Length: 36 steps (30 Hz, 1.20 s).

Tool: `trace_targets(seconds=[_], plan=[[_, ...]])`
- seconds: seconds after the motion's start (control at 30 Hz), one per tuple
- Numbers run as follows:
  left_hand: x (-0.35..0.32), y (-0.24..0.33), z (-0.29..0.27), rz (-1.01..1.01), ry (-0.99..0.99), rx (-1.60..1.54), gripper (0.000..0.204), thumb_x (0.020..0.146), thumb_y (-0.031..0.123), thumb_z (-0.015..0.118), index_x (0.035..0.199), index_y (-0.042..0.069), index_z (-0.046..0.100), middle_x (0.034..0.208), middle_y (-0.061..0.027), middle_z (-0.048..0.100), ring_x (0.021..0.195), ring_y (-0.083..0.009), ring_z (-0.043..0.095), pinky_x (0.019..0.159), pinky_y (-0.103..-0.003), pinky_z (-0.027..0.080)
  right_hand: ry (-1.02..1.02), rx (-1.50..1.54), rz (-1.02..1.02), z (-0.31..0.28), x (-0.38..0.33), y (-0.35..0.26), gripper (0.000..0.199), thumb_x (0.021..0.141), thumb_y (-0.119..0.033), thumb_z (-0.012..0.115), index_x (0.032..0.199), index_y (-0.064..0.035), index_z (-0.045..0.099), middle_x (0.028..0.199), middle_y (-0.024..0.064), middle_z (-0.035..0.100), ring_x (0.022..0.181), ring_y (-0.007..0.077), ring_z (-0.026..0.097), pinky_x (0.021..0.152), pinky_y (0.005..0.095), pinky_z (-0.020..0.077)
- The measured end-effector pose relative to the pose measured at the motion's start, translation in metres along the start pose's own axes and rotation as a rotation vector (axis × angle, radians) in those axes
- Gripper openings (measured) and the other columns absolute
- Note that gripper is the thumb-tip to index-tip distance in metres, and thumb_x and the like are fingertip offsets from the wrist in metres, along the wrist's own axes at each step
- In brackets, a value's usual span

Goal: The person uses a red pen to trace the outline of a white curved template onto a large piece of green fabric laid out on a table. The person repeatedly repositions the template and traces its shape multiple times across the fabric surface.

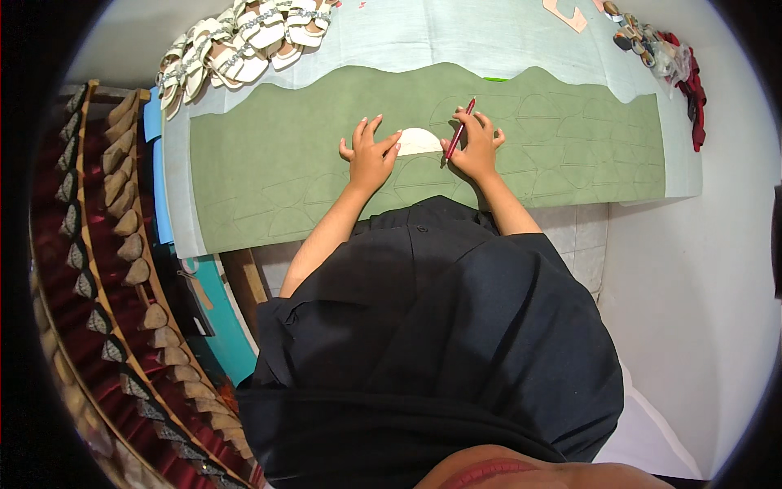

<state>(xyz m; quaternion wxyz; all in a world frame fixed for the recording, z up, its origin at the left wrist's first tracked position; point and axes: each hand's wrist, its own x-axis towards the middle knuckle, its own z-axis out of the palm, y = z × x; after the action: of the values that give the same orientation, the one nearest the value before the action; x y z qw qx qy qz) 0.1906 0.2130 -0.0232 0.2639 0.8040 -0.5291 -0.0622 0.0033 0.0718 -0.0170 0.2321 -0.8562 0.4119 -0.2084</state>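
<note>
A large sheet of green material (277,138) with a wavy far edge lies across the table, marked with rows of drawn outlines. On it, near the middle, sits a small white half-round template (420,142). My left hand (372,159) rests at the template's left edge, fingers spread, thumb and index fingertips touching it. At its right edge is my right hand (476,151), holding a dark red pen (460,130) slanted, its lower end close to the template's corner. The other fingers of my right hand are bent and apart.
White sandals (244,45) are heaped at the table's far left. More footwear (635,37) and a dark red item (695,102) lie at the far right, near a beige cut-out piece (565,15). A wooden rack (147,269) with rows of shoe parts stands left.
</note>
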Motion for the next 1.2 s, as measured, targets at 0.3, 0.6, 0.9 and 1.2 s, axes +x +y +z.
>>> trace_targets(seconds=[0.3, 0.6, 0.9, 1.2], plan=[[-0.006, 0.01, -0.005, 0.192, -0.087, 0.093, 0.02, 0.084, 0.017, 0.064, 0.1, 0.026, 0.072, 0.111, 0.0031, 0.058, 0.117, -0.0206, 0.05, 0.097, -0.062, 0.02, -0.011, -0.017, 0.011, -0.002, 0.0, -0.005, 0.053, 0.071, -0.038, 0.074, 0.119, -0.0217, 0.057, 0.133, -0.004, 0.056, 0.131, 0.0294, 0.037, 0.103, 0.0626, 0.0132], [-0.032, 0.024, -0.007, 0.25, -0.087, 0.097, 0.046, 0.082, 0.013, 0.054, 0.128, 0.018, 0.058, 0.126, -0.0009, 0.057, 0.121, -0.0183, 0.051, 0.1, -0.065, 0.018, -0.055, -0.023, 0.016, 0.0, 0.001, 0.0, 0.054, 0.072, -0.04, 0.074, 0.119, -0.0221, 0.056, 0.132, -0.0034, 0.058, 0.131, 0.0299, 0.037, 0.104, 0.0617, 0.0125], [-0.045, 0.037, -0.005, 0.12, -0.17, 0.087, 0.055, 0.086, 0.032, 0.052, 0.136, 0.01, 0.05, 0.143, -0.008, 0.047, 0.133, -0.0199, 0.043, 0.103, -0.066, 0.016, 0.057, 0.294, 0.027, 0.013, 0.021, -0.022, 0.027, 0.093, -0.034, 0.059, 0.116, -0.0226, 0.065, 0.111, -0.0016, 0.066, 0.112, 0.0162, 0.053, 0.099, 0.05, 0.0177], [-0.045, 0.046, -0.007, 0.098, -0.235, 0.125, 0.062, 0.088, 0.04, 0.052, 0.137, 0.002, 0.046, 0.144, -0.0159, 0.044, 0.138, -0.0276, 0.036, 0.105, -0.07, 0.014, -0.45, 0.428, -0.037, 0.033, 0.062, -0.057, 0.029, 0.089, -0.04, 0.063, 0.096, -0.0125, 0.068, 0.084, 0.0018, 0.068, 0.086, 0.0182, 0.061, 0.099, 0.0468, 0.0185]])
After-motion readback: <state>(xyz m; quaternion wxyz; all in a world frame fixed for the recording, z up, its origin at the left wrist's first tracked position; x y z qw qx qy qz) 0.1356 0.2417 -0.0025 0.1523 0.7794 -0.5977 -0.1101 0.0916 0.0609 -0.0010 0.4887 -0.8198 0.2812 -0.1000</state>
